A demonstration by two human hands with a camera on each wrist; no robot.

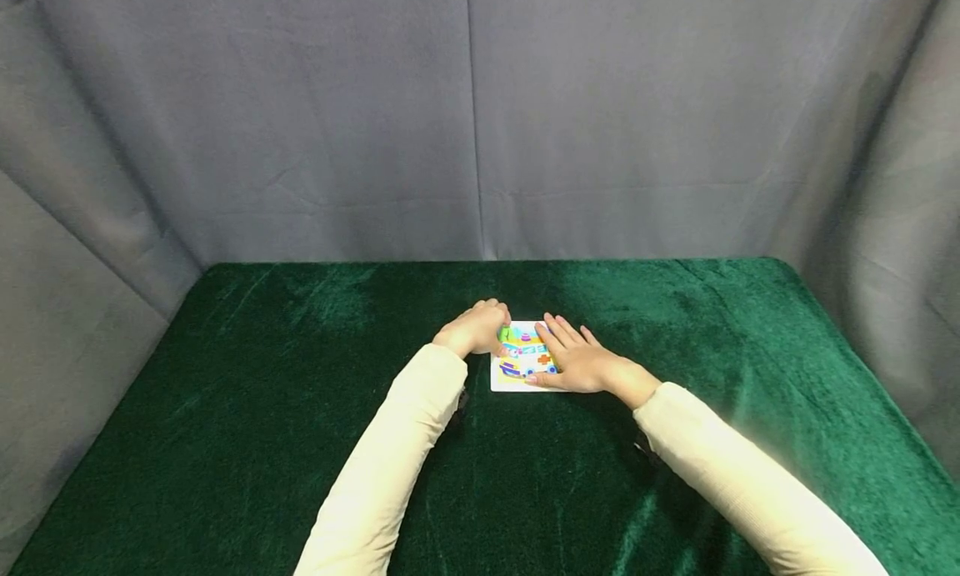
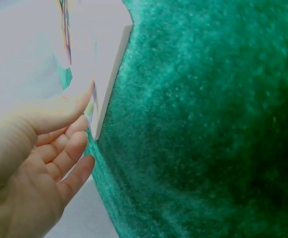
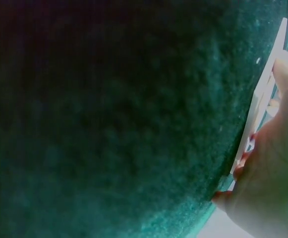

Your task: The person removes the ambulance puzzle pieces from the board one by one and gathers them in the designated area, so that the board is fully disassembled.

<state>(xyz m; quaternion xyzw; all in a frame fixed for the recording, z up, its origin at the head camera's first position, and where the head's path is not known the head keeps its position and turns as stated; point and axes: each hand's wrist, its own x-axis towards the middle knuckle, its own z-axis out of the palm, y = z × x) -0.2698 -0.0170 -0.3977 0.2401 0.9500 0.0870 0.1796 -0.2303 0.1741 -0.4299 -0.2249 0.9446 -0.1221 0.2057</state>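
Observation:
A white board (image 1: 504, 383) with a colourful ambulance picture, which has an orange cross, lies flat on the green cloth. At its left side is my left hand (image 1: 477, 328), the thumb over the picture and the fingers loosely bent near the far left corner. In the left wrist view, a gap shows between the thumb (image 2: 59, 111) and the other fingers. My right hand (image 1: 583, 366) rests palm down across the board's right part, fingers spread, and hides that part of the picture. The right wrist view shows the board's thick pale edge (image 3: 255, 111) beside the right hand (image 3: 272, 163).
A dark green velvety cloth (image 1: 262, 426) covers the table. Grey curtains (image 1: 337, 126) hang behind it and at both sides. Cream sleeves (image 1: 397, 451) cover both forearms.

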